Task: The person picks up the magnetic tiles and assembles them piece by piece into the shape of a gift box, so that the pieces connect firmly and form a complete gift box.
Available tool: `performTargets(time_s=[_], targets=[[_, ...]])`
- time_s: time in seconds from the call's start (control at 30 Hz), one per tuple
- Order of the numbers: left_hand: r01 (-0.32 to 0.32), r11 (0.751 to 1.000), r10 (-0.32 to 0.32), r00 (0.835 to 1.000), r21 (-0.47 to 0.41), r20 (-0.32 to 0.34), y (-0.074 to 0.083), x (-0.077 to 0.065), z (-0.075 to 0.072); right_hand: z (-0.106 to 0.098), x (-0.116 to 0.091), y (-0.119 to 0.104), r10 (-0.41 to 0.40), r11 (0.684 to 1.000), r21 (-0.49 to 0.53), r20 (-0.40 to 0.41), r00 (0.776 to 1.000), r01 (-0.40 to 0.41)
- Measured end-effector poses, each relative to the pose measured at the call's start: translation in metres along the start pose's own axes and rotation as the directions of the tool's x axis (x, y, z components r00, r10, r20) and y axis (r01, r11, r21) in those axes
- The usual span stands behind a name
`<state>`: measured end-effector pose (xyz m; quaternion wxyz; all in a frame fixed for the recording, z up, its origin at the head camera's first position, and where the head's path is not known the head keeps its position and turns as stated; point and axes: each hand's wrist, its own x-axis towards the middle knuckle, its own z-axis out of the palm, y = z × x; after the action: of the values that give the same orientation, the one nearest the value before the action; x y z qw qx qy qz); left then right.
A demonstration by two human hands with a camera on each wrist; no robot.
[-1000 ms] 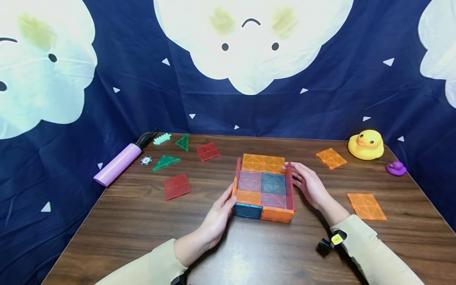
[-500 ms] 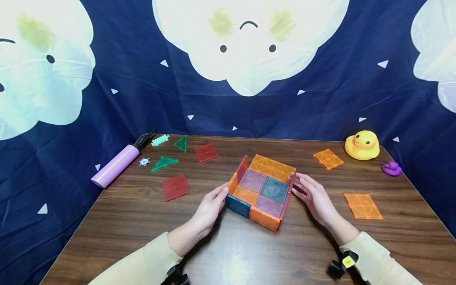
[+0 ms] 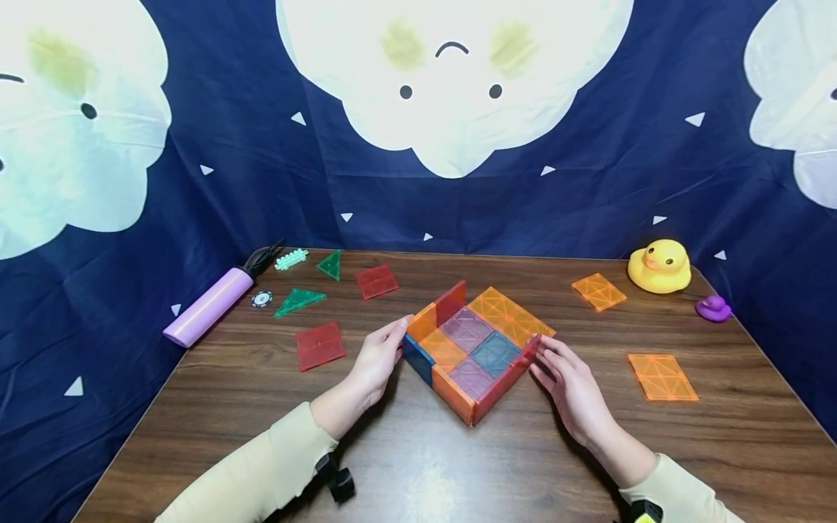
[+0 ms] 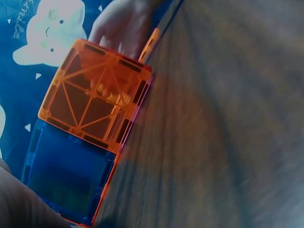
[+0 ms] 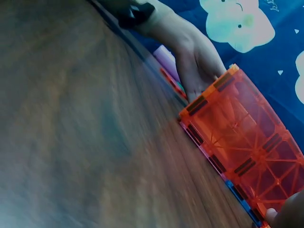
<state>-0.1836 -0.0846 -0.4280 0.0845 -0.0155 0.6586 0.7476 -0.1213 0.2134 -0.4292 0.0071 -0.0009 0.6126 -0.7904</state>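
Between my hands lies a low box of magnetic tiles [image 3: 451, 385], turned cornerwise. Its floor shows purple, blue and orange squares; red, orange and blue tiles stand as walls. At the far side, an orange pair of tiles [image 3: 510, 316] leans outward or lies flat; I cannot tell which. My left hand [image 3: 369, 367] grips the left corner, where the blue wall [image 4: 69, 166] meets an orange one. On the other side, my right hand [image 3: 575, 388] holds the far end of the red wall [image 5: 261, 147] between thumb and fingers. The left fingertips are partly hidden behind the tiles.
Loose red tiles [image 3: 320, 346] and green triangles [image 3: 299, 301] lie left, near a lilac pump-like cylinder [image 3: 209, 308] and a poker chip [image 3: 261, 298]. Orange tiles [image 3: 663, 377], a yellow duck [image 3: 660, 269] and a purple duck [image 3: 714, 308] are right. A blue cloth [image 3: 405, 211] hangs behind.
The tile box has turned clockwise on the table, its front now facing lower left. My left hand has moved left and away from me; my right hand has come nearer to me.
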Motion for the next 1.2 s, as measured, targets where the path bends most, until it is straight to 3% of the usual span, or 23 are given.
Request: performTargets(time_s=[0.17, 0.27, 0.37, 0.53, 0.67, 0.9, 1.2], targets=[[0.01, 0.997, -0.011, 1.0, -0.076, -0.015, 0.002, -0.001, -0.002, -0.003, -0.001, -0.005, 0.025, 0.992, -0.121, 0.013, 1.0, -0.023], [0.011, 0.993, -0.015, 0.999, -0.117, -0.031, 0.003, -0.014, 0.0, -0.016, 0.013, -0.013, 0.037, 0.973, -0.229, 0.029, 0.999, -0.029], [0.018, 0.992, -0.023, 0.999, -0.125, -0.043, 0.003, -0.035, 0.004, -0.034, 0.04, -0.024, 0.058, 0.945, -0.327, 0.073, 0.996, -0.031], [0.07, 0.987, -0.064, 0.997, -0.148, 0.047, -0.001, -0.069, 0.014, -0.053, 0.084, -0.03, 0.163, 0.898, -0.433, 0.151, 0.975, -0.083], [0.124, 0.973, -0.1, 0.986, -0.192, 0.133, -0.003, -0.079, 0.02, -0.057, 0.102, -0.026, 0.226, 0.888, -0.444, 0.195, 0.954, -0.12], [0.116, 0.966, -0.087, 0.987, -0.229, 0.135, -0.004, -0.074, 0.019, -0.052, 0.106, -0.026, 0.229, 0.892, -0.441, 0.246, 0.942, -0.101], [0.097, 0.975, -0.076, 0.991, -0.201, 0.106, -0.001, -0.038, 0.011, -0.055, 0.085, -0.033, 0.293, 0.874, -0.439, 0.133, 0.947, -0.209]])
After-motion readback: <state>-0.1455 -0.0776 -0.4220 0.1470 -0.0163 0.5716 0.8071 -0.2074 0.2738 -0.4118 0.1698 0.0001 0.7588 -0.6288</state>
